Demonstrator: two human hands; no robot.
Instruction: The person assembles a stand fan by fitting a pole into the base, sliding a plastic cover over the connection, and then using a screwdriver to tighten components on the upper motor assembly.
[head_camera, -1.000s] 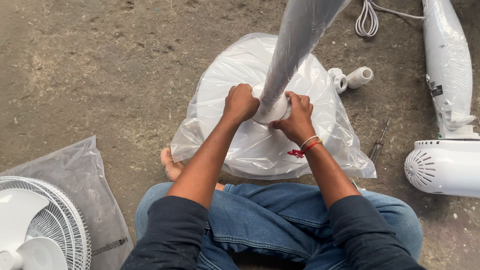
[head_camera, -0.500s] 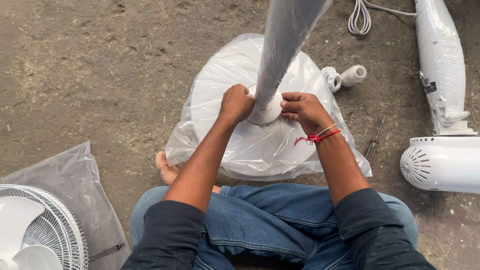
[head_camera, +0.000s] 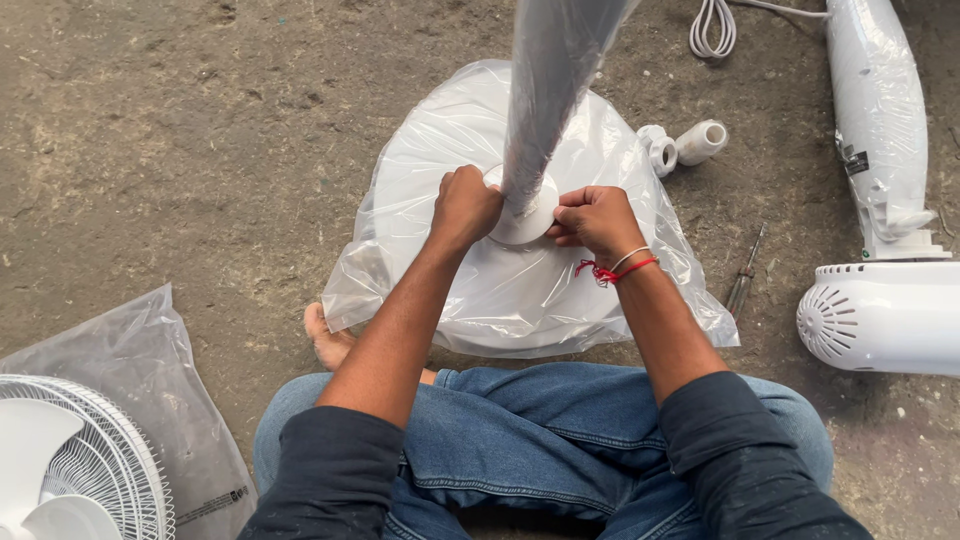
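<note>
Hands (head_camera: 465, 208) flanking white collar (head_camera: 523, 226)

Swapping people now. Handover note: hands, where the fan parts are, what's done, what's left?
Left hand and right hand both grip the white collar at the foot of the wrapped pole.
Pole stands upright on the bagged round base.
Fan motor head, screwdriver, two white fittings lie to the right; grille lower left.
Left: head and grille unmounted.

Dirt floor (head_camera: 150, 150), bagged fan base (head_camera: 520, 290), screwdriver (head_camera: 745, 275)
</note>
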